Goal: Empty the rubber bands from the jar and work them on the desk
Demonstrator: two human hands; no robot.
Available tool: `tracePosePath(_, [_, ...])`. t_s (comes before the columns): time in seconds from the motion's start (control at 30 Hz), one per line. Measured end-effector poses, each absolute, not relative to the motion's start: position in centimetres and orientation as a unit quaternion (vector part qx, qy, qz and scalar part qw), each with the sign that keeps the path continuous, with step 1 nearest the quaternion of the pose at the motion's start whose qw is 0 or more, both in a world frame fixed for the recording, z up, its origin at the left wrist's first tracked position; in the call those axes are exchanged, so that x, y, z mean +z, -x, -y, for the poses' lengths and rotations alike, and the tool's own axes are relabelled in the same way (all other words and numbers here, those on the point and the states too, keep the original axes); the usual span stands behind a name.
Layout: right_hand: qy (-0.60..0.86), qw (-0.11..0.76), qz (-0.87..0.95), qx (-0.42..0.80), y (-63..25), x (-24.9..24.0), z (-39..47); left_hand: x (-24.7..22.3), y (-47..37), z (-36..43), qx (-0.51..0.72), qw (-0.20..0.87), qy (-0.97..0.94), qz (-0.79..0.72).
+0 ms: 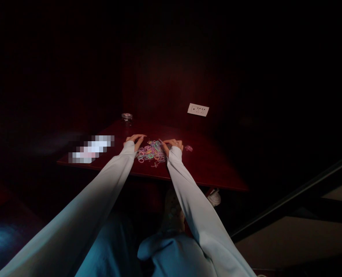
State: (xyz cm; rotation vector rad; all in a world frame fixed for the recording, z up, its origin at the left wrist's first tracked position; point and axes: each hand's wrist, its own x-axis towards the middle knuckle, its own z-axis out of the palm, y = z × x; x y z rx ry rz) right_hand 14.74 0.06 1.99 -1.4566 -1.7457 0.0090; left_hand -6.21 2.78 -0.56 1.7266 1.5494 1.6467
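On the dark red tabletop (211, 169), under dim light, a heap of small pastel elastic bands (150, 152) lies between two hands in pale sleeves. The left hand (134, 140), at nine o'clock of the heap, rests with fingers together and stretched flat, fingertips toward it. The right hand (173, 145), at three o'clock, is curled at the heap's edge; whether it pinches a band I cannot tell. A few stray bands (188, 148) lie just beyond it. At eleven o'clock stands a small glass dish (126, 117).
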Motion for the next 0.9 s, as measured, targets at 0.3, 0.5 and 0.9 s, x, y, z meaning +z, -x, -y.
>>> tracePosePath(0.3, [0.708,0.439,0.551,-0.044,-22.0,2.1,-1.3,-0.8,5.9,-3.4,0.626,0.189,-0.567,-0.5])
tracePosePath(0.5, [0.791,0.408,0.456,-0.022,-24.3,2.0,-0.9,-1.4,5.8,-4.0,0.617,0.251,-0.564,-0.488])
tracePosePath(0.9, [0.796,0.438,0.417,-0.011,-24.5,1.1,-1.7,-1.4,4.8,-3.3,0.559,0.25,-0.619,-0.491])
